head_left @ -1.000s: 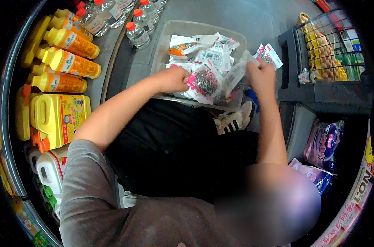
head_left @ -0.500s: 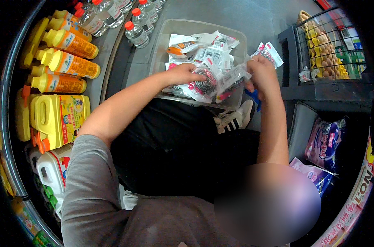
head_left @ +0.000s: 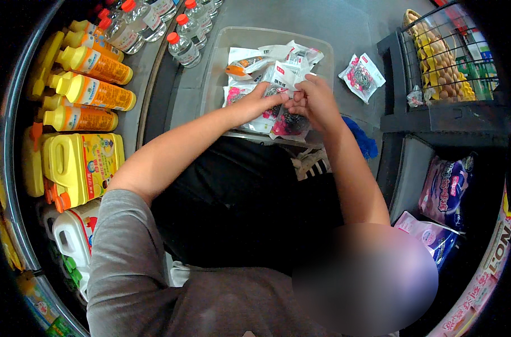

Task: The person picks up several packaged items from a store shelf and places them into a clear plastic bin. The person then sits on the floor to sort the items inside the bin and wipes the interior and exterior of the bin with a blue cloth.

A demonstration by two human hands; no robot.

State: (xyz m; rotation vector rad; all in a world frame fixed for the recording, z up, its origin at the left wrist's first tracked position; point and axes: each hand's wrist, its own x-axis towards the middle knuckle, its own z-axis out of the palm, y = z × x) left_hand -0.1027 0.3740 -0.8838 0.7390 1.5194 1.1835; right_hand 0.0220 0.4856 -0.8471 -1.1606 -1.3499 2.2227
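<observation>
My left hand (head_left: 254, 105) and my right hand (head_left: 313, 101) meet over a translucent plastic bin (head_left: 213, 78), both closed on a clear packet with a white header and pink-and-dark contents (head_left: 283, 76). My fingers partly cover its lower part. More white packets (head_left: 300, 53) with pink, orange and dark showing lie in the bin beneath and behind my hands. A separate pink-and-white packet (head_left: 361, 78) lies on the grey floor just right of the bin.
Left are shelves with yellow bottles (head_left: 95, 92), jugs (head_left: 87, 168) and red-capped clear bottles (head_left: 183, 50). Right are a wire rack (head_left: 452, 62) with eggs and purple packages (head_left: 444, 191) below. A blue item (head_left: 363, 140) lies beyond my right forearm; my shoe (head_left: 309, 163) is below the bin.
My right hand has moved left to meet my left hand, bringing the packet's white header upright between them. The separate packet at the right is now uncovered.
</observation>
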